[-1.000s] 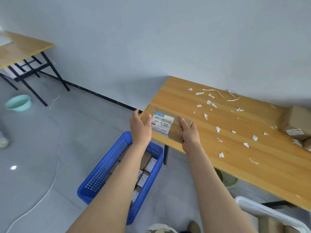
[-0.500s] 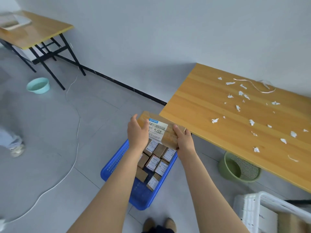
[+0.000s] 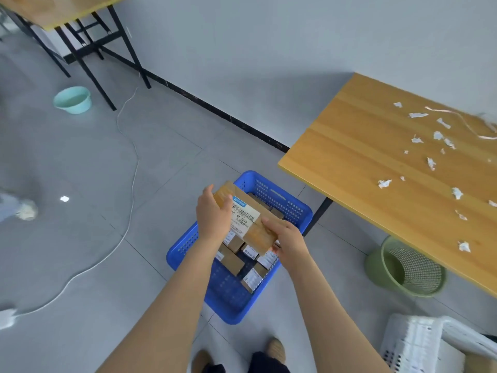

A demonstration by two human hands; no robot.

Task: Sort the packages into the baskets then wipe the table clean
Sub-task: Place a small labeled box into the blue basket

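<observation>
Above a blue basket of boxes, left hand and right hand fingers clasp one package.

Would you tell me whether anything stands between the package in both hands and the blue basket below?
Nothing visible does. The left hand and right hand hold the package above the open blue basket; only smaller boxes already inside lie under it, leaving the near end bare.
</observation>
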